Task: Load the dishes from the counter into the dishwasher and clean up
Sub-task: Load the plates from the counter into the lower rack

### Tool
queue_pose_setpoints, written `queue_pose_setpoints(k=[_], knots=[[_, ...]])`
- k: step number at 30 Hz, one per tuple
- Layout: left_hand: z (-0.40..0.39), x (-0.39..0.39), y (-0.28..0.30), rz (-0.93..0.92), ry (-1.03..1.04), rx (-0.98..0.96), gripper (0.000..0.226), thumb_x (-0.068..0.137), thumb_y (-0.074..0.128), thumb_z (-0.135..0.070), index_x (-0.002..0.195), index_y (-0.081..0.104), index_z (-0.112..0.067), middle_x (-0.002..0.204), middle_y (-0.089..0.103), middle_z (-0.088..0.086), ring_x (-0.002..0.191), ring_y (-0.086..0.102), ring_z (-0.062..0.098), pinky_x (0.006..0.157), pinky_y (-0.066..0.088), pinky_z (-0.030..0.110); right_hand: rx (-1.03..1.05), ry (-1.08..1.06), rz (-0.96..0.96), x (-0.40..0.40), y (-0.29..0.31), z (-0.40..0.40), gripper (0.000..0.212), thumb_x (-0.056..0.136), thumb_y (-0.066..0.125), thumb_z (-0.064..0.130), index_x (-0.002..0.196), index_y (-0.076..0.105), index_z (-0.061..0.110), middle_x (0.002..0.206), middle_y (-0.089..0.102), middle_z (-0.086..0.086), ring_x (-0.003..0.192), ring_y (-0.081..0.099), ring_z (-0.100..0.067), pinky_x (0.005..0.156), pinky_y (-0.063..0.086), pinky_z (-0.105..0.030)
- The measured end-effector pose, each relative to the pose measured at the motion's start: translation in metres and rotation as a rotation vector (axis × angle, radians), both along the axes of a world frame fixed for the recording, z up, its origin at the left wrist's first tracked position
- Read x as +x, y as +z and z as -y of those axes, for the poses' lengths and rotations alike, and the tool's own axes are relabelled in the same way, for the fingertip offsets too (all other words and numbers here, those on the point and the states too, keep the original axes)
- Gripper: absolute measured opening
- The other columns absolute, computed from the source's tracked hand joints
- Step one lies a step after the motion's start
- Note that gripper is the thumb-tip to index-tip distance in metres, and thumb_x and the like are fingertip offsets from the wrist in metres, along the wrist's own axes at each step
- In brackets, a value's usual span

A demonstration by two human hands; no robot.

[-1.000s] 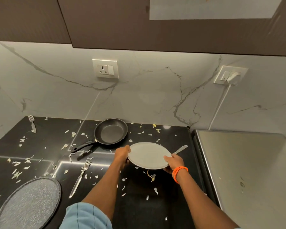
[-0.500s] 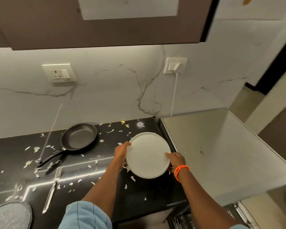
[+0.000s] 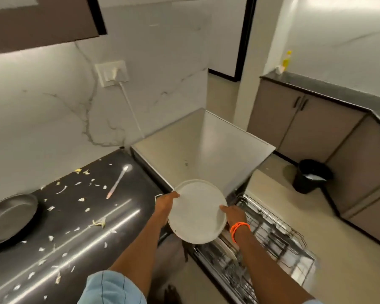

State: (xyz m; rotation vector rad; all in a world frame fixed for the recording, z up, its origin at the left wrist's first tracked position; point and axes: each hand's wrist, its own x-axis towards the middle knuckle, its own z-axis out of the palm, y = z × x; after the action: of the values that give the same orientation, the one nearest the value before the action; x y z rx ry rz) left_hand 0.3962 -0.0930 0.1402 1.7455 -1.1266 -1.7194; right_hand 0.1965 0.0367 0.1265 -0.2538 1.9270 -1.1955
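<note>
Left hand [image 3: 166, 201] and right hand [image 3: 234, 213] each grip opposite rims of the white plate [image 3: 196, 212], held in the air. Half a second ago it hung over the black counter [image 3: 92, 229]; now it's carried right, over the near edge of the pulled-out dishwasher rack [image 3: 268, 242]. It's round, so no long axis, face tilted up toward the camera. A spoon [image 3: 119, 182] and pan [image 3: 9, 216] sit on the counter.

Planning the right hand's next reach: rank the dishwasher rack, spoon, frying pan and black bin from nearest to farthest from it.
From the right hand:
1. Dishwasher rack, just below and right.
2. Spoon, on the counter to the left.
3. Black bin, on the floor, far right.
4. Frying pan, far left.
</note>
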Motion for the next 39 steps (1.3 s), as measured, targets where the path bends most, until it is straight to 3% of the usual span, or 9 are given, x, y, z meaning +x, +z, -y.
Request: queue_pose_setpoints(k=[5, 10, 16, 20, 24, 28, 33, 36, 39], knots=[[-0.047, -0.060, -0.010, 0.022, -0.155, 0.028, 0.031, 0.082, 0.076, -0.023, 0.106, 0.072, -0.004, 0.099, 0.074, 0.015, 0.088, 0.071, 0.033, 0.082, 0.059, 0.043, 0.068, -0.112, 0.036, -0.048, -0.029, -0.074, 0.021, 0.082, 0.078, 0.023, 0.078, 0.065, 0.007, 0.096, 0.068, -0.024, 0.090, 0.067, -0.036, 0.086, 0.056, -0.053], [-0.084, -0.109, -0.019, 0.026, -0.322, 0.056, 0.034, 0.083, 0.075, -0.021, 0.111, 0.070, -0.003, 0.106, 0.072, 0.016, 0.099, 0.069, 0.037, 0.088, 0.059, 0.050, 0.116, -0.234, 0.074, -0.081, -0.046, -0.135, 0.029, 0.085, 0.074, 0.025, 0.099, 0.070, -0.001, 0.096, 0.069, -0.018, 0.088, 0.067, -0.034, 0.079, 0.055, -0.044], [-0.122, -0.149, -0.057, 0.151, -0.500, 0.118, 0.026, 0.079, 0.075, -0.022, 0.101, 0.069, -0.010, 0.101, 0.073, 0.011, 0.092, 0.073, 0.032, 0.083, 0.062, 0.046, 0.215, -0.351, 0.162, -0.095, -0.067, -0.185, 0.014, 0.090, 0.065, 0.020, 0.085, 0.068, 0.008, 0.095, 0.067, -0.016, 0.094, 0.065, -0.034, 0.089, 0.055, -0.050], [-0.128, -0.171, -0.098, 0.222, -0.586, 0.208, 0.052, 0.068, 0.075, -0.028, 0.117, 0.068, -0.012, 0.108, 0.073, 0.008, 0.094, 0.071, 0.029, 0.084, 0.062, 0.046, 0.321, -0.400, 0.142, -0.109, -0.085, -0.195, 0.020, 0.087, 0.061, 0.012, 0.066, 0.064, 0.013, 0.089, 0.069, -0.018, 0.087, 0.065, -0.037, 0.084, 0.056, -0.051], [-0.130, -0.188, -0.134, 0.280, -0.591, 0.267, 0.047, 0.079, 0.072, -0.022, 0.124, 0.064, -0.014, 0.112, 0.069, 0.008, 0.097, 0.067, 0.028, 0.076, 0.060, 0.037, 0.441, -0.378, 0.217, -0.119, -0.147, -0.202, 0.012, 0.084, 0.061, 0.011, 0.076, 0.069, 0.007, 0.088, 0.069, -0.018, 0.081, 0.064, -0.034, 0.079, 0.056, -0.045], [-0.107, -0.213, -0.181, 0.290, -0.550, 0.276, 0.046, 0.083, 0.067, -0.018, 0.129, 0.061, -0.017, 0.117, 0.065, 0.010, 0.102, 0.063, 0.031, 0.089, 0.059, 0.048, 0.413, -0.466, 0.277, -0.139, -0.248, -0.190, 0.019, 0.069, 0.067, 0.007, 0.086, 0.076, 0.009, 0.092, 0.073, -0.016, 0.084, 0.067, -0.034, 0.081, 0.059, -0.048], [-0.091, -0.226, -0.274, 0.436, -0.477, 0.277, 0.060, 0.069, 0.062, -0.035, 0.127, 0.066, -0.019, 0.113, 0.069, 0.009, 0.099, 0.065, 0.031, 0.091, 0.059, 0.048, 0.390, -0.602, 0.411, -0.135, -0.327, -0.178, 0.035, 0.052, 0.071, 0.011, 0.086, 0.072, 0.012, 0.095, 0.072, -0.019, 0.086, 0.069, -0.038, 0.075, 0.059, -0.058], [-0.084, -0.249, -0.270, 0.450, -0.479, 0.237, 0.043, 0.080, 0.063, -0.027, 0.121, 0.069, -0.015, 0.102, 0.070, 0.006, 0.091, 0.066, 0.028, 0.082, 0.061, 0.041, 0.395, -0.648, 0.440, -0.146, -0.265, -0.137, 0.011, 0.073, 0.067, -0.005, 0.084, 0.066, -0.006, 0.083, 0.067, -0.025, 0.068, 0.068, -0.034, 0.055, 0.061, -0.037], [-0.071, -0.271, -0.291, 0.424, -0.428, 0.232, 0.022, 0.091, 0.061, -0.010, 0.111, 0.067, -0.015, 0.101, 0.069, 0.010, 0.088, 0.065, 0.027, 0.059, 0.059, 0.031, 0.379, -0.652, 0.505, -0.160, -0.282, -0.112, 0.004, 0.083, 0.058, -0.015, 0.084, 0.059, -0.011, 0.066, 0.058, -0.018, 0.035, 0.057, -0.022, 0.031, 0.045, -0.023]])
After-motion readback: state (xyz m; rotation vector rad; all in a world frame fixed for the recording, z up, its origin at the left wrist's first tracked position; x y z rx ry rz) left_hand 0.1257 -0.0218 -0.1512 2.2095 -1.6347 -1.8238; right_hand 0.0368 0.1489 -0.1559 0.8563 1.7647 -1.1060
